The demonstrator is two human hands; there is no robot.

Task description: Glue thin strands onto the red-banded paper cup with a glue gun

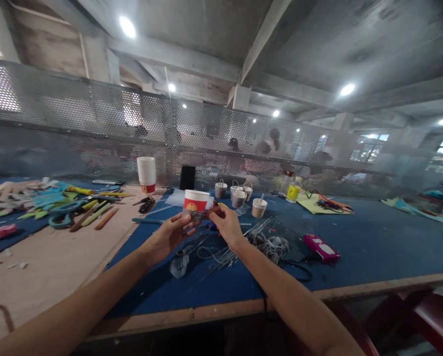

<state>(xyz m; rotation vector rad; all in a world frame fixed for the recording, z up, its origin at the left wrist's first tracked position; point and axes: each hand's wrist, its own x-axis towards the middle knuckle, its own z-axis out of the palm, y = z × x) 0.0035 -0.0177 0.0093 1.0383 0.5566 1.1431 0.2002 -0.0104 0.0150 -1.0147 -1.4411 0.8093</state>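
A paper cup (197, 200), white with a red band and a yellowish emblem, is upright above the table. My left hand (173, 232) holds its lower part from the left, fingers curled under it. Grey material, apparently cord, covers the cup's lower part. Against the cup's lower right side, my right hand (223, 222) is closed in a pinch; what lies between its fingertips is too small to make out. Below my right wrist lies a tangled heap of grey cord (275, 247) beside thin metallic sticks (225, 255).
Behind my hands stand several cord-wrapped cups (238, 199), a dark phone (188, 178) and a stack of paper cups (146, 170). Scissors (64, 213) and craft tools are left. A yellow-labelled bottle (293, 190) and a magenta glue gun (321, 248) are right. A perforated metal screen (106, 118) rises behind.
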